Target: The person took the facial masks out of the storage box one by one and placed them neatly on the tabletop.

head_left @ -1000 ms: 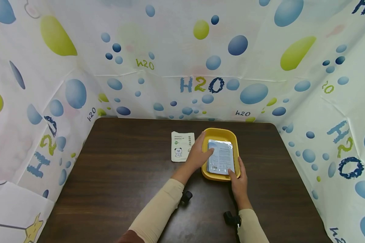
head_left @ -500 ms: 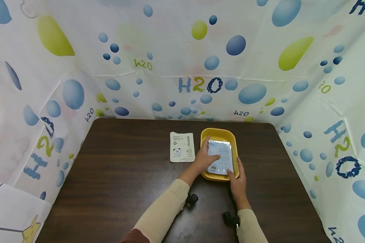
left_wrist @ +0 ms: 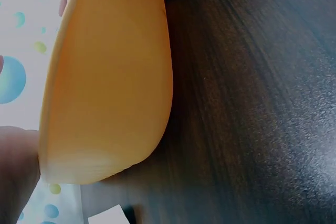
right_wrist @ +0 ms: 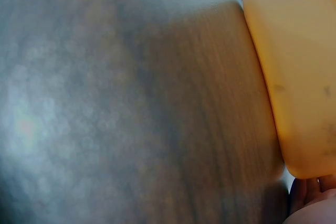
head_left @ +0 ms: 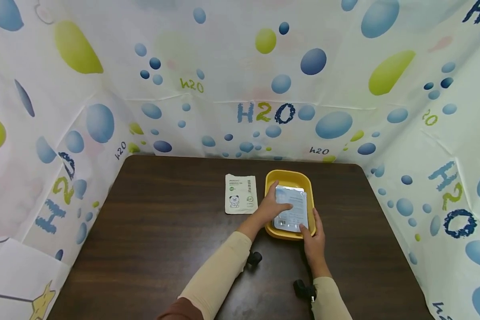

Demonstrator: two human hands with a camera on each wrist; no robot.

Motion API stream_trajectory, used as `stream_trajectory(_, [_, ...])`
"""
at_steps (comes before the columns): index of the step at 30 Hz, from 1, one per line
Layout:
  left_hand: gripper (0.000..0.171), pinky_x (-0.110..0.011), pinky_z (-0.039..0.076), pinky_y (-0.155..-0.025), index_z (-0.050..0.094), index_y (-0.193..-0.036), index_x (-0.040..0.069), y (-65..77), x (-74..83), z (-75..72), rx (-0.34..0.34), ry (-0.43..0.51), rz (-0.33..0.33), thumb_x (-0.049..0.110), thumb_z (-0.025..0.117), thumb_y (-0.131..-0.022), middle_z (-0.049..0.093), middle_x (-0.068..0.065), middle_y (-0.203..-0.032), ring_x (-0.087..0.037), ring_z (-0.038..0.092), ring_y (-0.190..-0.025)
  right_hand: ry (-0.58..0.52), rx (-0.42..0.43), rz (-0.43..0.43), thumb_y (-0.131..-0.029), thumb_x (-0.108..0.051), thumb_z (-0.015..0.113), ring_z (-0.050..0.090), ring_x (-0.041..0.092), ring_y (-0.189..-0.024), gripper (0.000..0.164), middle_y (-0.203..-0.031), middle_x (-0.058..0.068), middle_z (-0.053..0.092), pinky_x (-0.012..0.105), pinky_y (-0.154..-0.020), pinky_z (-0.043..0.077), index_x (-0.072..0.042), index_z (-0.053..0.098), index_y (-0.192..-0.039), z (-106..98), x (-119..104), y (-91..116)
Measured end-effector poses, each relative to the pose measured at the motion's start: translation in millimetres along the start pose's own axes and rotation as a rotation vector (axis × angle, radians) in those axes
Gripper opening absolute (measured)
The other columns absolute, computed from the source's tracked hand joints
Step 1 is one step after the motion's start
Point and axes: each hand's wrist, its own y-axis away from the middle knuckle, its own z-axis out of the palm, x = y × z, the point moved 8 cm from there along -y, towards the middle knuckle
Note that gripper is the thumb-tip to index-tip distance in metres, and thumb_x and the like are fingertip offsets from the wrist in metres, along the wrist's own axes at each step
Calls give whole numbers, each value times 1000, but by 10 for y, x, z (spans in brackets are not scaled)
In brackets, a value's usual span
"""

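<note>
A yellow tray (head_left: pixel 290 178) stands near the table's back edge, with a pale blue foil packet (head_left: pixel 291 209) lying in it, printed and barcoded. My left hand (head_left: pixel 269 210) reaches over the tray's left rim; its fingers extend along the packet's left side and the thumb stretches across its face. Some fingertips are hidden. At the lower right corner, my right hand (head_left: pixel 314 238) grips the tray's wall, thumb inside by the packet and fingers outside. In the left wrist view, part of the left hand (left_wrist: pixel 16 163) is beside the tray wall (left_wrist: pixel 113 77). The right wrist view shows right fingers (right_wrist: pixel 312 188) under the tray's corner.
A white packet (head_left: pixel 240 195) printed with a bear lies just left of the tray. Dark wooden table (head_left: pixel 164 231) spreads around. A white curtain (head_left: pixel 208 129) with blue and green spots surrounds the table's back and sides.
My left hand has come off the tray's left rim, shifting right and nearer over the packet, with its thumb farther across. My right hand keeps its hold on the tray.
</note>
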Motion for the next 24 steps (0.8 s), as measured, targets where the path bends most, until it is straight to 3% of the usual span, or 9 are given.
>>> stream_trajectory(3, [97,-51,27,-126,18,-164,25,10,6,2,-8,1,6,22,79,-89,29,-14,-168,-33,33,-153,-16,14,-26,-102,-9,56,31,27,-152,71,-170,6,24,3,-106,33,-21,23,-164,-8,123,-52])
stream_trajectory(4, [96,-51,28,-126,18,-164,24,20,13,2,-11,10,12,22,79,-89,28,-14,-168,-33,33,-154,-16,19,-34,-103,-9,56,32,27,-152,71,-170,6,25,-1,-99,32,-22,23,-164,-11,171,-74])
stream_trajectory(8, [91,-51,31,-124,24,-163,23,44,30,-2,-21,53,40,19,78,-90,29,-14,-168,-33,31,-155,-20,27,-39,-103,-8,56,32,25,-151,71,-170,5,25,-1,-98,33,-24,23,-164,-11,216,-97])
stream_trajectory(11, [84,-52,36,-121,32,-160,20,60,48,-10,-16,61,74,15,77,-90,33,-14,-166,-34,34,-153,-41,22,-28,-103,-7,56,32,27,-151,71,-170,7,25,-1,-97,34,-21,24,-164,-10,175,-79])
stream_trajectory(18, [74,-47,41,-117,44,-155,8,71,77,3,-42,89,133,6,77,-89,20,-15,-171,-34,31,-154,-31,-6,-8,-103,-7,53,33,34,-150,69,-170,13,23,-2,-93,37,-13,21,-164,17,-103,65])
stream_trajectory(24, [71,-43,49,-111,44,-155,7,68,50,28,-105,58,113,8,75,-91,47,-12,-158,-33,55,-138,-43,-4,-30,-103,-5,53,34,36,-148,68,-169,14,24,0,-93,37,-12,23,-164,29,-141,85])
